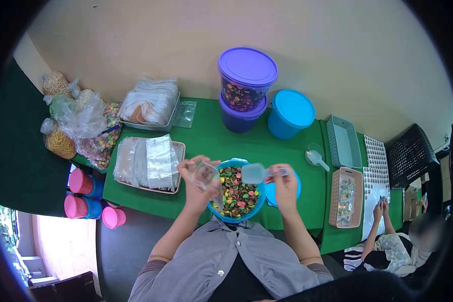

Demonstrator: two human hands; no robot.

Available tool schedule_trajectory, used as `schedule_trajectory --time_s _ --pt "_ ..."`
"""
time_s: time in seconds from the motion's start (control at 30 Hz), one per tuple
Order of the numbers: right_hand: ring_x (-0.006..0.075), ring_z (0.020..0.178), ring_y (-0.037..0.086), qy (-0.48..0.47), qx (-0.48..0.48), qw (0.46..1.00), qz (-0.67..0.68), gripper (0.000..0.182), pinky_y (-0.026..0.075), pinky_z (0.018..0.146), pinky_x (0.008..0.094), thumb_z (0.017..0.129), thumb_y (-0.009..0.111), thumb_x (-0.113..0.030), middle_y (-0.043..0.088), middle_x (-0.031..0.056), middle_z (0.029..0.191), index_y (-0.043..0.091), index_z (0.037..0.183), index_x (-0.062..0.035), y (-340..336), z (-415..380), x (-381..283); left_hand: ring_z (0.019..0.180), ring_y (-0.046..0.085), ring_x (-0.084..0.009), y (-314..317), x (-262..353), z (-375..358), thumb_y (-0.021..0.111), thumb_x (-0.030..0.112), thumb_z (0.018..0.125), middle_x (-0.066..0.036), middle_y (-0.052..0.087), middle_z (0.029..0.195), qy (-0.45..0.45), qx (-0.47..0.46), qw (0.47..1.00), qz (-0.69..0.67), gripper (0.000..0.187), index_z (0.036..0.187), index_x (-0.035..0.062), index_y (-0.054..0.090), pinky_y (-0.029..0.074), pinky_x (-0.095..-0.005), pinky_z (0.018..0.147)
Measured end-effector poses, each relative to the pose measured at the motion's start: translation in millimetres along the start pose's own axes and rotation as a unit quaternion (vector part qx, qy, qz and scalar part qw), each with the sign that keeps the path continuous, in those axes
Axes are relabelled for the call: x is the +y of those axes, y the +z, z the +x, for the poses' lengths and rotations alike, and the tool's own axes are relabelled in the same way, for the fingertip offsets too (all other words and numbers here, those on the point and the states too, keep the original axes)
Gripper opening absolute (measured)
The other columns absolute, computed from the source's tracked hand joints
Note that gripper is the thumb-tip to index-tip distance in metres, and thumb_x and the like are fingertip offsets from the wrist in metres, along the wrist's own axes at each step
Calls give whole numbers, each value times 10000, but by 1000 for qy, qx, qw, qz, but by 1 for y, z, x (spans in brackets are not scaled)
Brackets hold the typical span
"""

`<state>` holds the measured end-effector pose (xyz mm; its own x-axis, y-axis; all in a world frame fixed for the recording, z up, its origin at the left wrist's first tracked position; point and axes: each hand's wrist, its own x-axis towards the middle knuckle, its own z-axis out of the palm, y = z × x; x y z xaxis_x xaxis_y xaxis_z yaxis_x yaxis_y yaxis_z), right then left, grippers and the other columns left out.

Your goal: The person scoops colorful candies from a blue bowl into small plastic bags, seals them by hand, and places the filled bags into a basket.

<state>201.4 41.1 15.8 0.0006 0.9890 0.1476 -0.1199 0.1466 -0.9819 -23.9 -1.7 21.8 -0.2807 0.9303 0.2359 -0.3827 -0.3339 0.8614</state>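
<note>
Fingers of the left hand [199, 183] pinched a small clear plastic bag [205, 175] open above the round blue bowl [236, 163] of glossy multicoloured candy discs [236, 194]; the right hand [284, 183] gripped a translucent scoop [254, 173] beside it, over the green tablecloth [211, 136].

At the centre a blue bowl [235, 215] of coloured candies sits on the green tabletop [211, 138]. The left hand [199, 181] holds a small clear bag [205, 174] at the bowl's ten o'clock; the right hand [283, 185] holds a clear scoop [254, 173] at its one o'clock. A purple-lidded tub [246, 78] stands at twelve o'clock, a tray of bags [148, 163] at nine. Another person's hands [381, 209] work at three o'clock.
</note>
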Motion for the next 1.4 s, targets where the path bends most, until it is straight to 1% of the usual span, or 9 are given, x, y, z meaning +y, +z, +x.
schedule_trajectory --time_s 0.2,0.27,0.47,0.53,0.6,0.63,0.77,1.07,1.4 --pt "178 819 634 143 -207 920 -301 253 523 754 318 919 610 -165 627 121 987 582 1121 -15 -1 -12 20 1309 431 -344 -15 21 8 432 495 954 -188 368 1464 -119 -46 989 -77 622 1385 52 362 455 -444 999" --pt "186 923 602 -212 -38 819 -532 289 489 832 334 903 635 -188 613 133 1053 592 1144 -36 8 -12 5 1314 426 -340 -22 13 5 354 504 982 -187 377 1462 -157 -61 982 -90 624 1376 22 388 398 -448 1053" --pt "154 919 565 106 -235 966 -34 346 476 795 311 889 674 -231 598 87 1091 595 1167 -40 28 -16 -40 1252 449 -270 8 24 -5 282 559 989 -130 472 1297 -117 -225 964 75 679 1302 -6 490 334 -401 1072" --pt "115 925 577 14 -257 965 -55 296 523 678 262 903 664 -177 624 64 1039 600 1143 -17 35 -19 -34 1209 452 -246 11 20 -9 314 537 993 -102 477 1194 -106 -224 963 109 642 1257 -11 517 322 -392 1068" --pt "118 888 618 72 -208 973 69 222 550 617 225 912 639 -91 644 63 984 609 1106 14 42 -23 -36 1114 506 -191 10 14 -10 483 386 990 -83 492 1209 -18 -226 960 164 448 1216 4 541 450 -335 928" --pt "133 854 644 93 -192 972 99 178 596 658 255 917 620 -52 643 77 986 609 1067 43 45 -24 -42 949 560 -137 18 16 -20 625 256 936 -69 550 1113 -116 -137 982 62 290 1103 22 592 474 -280 799" --pt "141 877 642 90 -173 974 115 164 619 652 271 911 633 -74 636 66 971 625 1035 34 52 -29 -44 833 575 -101 13 8 -26 678 192 898 -36 601 959 -169 -77 979 89 210 1010 23 622 458 -242 724" --pt "156 924 591 -16 -136 990 15 119 481 795 276 886 681 -109 610 65 931 685 935 0 51 -38 -33 756 582 -91 20 13 -27 664 211 911 -33 628 786 5 -81 977 198 207 873 7 660 460 -241 703" --pt "186 978 585 31 -222 974 -34 258 453 867 300 980 538 -200 629 97 1032 670 1052 10 25 -32 -46 821 652 -134 -4 21 -24 540 278 984 -116 701 959 -65 -175 957 223 339 1125 -8 656 507 -275 757"
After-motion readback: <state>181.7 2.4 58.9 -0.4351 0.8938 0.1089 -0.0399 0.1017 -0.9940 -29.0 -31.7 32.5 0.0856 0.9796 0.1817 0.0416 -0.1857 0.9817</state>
